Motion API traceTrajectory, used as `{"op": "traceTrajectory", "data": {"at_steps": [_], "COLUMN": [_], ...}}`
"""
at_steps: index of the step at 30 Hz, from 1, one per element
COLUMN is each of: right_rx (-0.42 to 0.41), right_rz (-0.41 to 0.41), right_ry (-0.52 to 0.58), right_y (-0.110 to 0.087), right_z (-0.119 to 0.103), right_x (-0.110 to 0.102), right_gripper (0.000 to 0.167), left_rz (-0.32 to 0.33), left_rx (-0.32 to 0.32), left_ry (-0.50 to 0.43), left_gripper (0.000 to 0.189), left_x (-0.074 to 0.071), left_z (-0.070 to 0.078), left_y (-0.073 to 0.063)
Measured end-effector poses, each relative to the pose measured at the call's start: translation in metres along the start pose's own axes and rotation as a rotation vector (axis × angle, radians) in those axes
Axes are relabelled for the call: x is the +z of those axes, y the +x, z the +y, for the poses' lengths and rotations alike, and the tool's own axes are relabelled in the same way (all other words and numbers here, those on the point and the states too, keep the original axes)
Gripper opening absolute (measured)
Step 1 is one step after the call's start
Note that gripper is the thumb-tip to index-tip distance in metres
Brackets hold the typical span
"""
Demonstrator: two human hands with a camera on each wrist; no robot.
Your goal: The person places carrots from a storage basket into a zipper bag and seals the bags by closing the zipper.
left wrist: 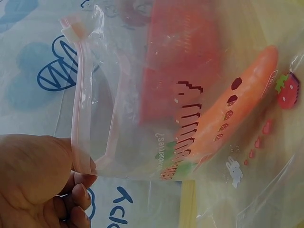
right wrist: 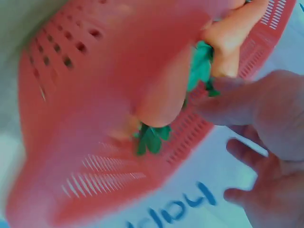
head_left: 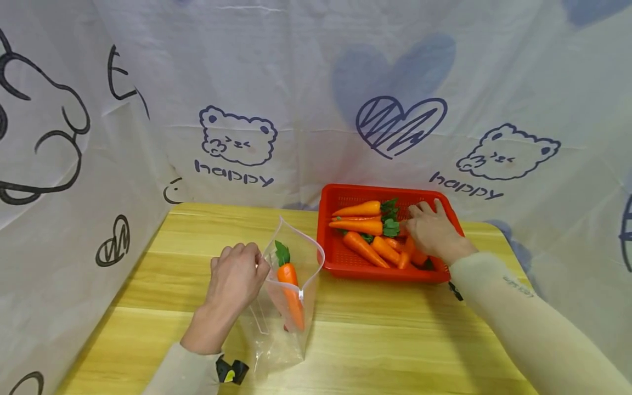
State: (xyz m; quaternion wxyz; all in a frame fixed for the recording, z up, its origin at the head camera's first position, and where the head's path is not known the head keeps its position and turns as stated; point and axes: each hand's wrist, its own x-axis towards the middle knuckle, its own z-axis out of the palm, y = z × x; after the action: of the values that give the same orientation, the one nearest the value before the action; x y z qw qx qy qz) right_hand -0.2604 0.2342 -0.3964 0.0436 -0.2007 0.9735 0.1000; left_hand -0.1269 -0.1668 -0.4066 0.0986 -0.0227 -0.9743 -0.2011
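My left hand (head_left: 234, 282) pinches the rim of a clear zip bag (head_left: 274, 351) at its open mouth. A toy carrot (head_left: 287, 274) with a green top stands inside the bag, leaves upward. In the left wrist view, thumb and fingers of the left hand (left wrist: 42, 175) hold the pink zip edge, and red prints show on the bag. My right hand (head_left: 434, 233) reaches into the right side of a red basket (head_left: 385, 275) of toy carrots (head_left: 362, 249). In the right wrist view, its thumb is close to green leaves (right wrist: 202, 66), its other fingers are loosely spread, and nothing is visibly gripped.
The basket stands at the back of the light wooden table (head_left: 385, 334), right of the bag. A white cloth (head_left: 306, 99) with heart and bear drawings hangs behind the table and along its left side. Black wrist straps (head_left: 232, 370) show at the cuffs.
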Motion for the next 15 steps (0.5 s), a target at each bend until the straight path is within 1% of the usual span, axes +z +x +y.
{"op": "traceTrajectory", "data": {"at_steps": [1, 2, 4, 6, 8, 10, 11, 13, 15], "right_rx": [0.031, 0.086, 0.228, 0.362, 0.469, 0.511, 0.523, 0.534, 0.524], "right_rz": [0.043, 0.073, 0.094, 0.056, -0.039, -0.137, -0.174, -0.211, -0.221], "right_ry": [0.009, 0.042, 0.137, 0.238, 0.309, 0.354, 0.379, 0.429, 0.475], "right_y": [0.0, 0.0, 0.001, 0.003, 0.005, 0.008, 0.009, 0.009, 0.009], "right_z": [0.0, 0.0, -0.002, -0.003, -0.004, -0.004, -0.004, -0.004, -0.003], "right_x": [0.002, 0.005, 0.008, 0.01, 0.012, 0.016, 0.019, 0.024, 0.029], "right_gripper": [0.031, 0.027, 0.023, 0.03, 0.045, 0.057, 0.06, 0.061, 0.056], "left_rz": [-0.002, -0.004, -0.006, -0.003, -0.001, -0.001, -0.004, -0.008, -0.009], "left_rx": [-0.001, -0.002, -0.002, -0.001, -0.002, -0.004, -0.006, -0.008, -0.007], "left_ry": [-0.001, -0.002, -0.005, -0.004, -0.002, -0.002, -0.003, -0.005, -0.007], "left_gripper": [0.014, 0.014, 0.014, 0.015, 0.015, 0.015, 0.015, 0.015, 0.015], "left_x": [0.0, 0.0, 0.0, 0.0, -0.001, -0.001, -0.002, -0.002, -0.002], "left_z": [0.0, 0.0, 0.0, 0.0, 0.0, 0.0, 0.0, 0.0, 0.0], "left_y": [0.0, 0.0, 0.0, -0.001, -0.001, -0.001, -0.001, -0.001, -0.001]}}
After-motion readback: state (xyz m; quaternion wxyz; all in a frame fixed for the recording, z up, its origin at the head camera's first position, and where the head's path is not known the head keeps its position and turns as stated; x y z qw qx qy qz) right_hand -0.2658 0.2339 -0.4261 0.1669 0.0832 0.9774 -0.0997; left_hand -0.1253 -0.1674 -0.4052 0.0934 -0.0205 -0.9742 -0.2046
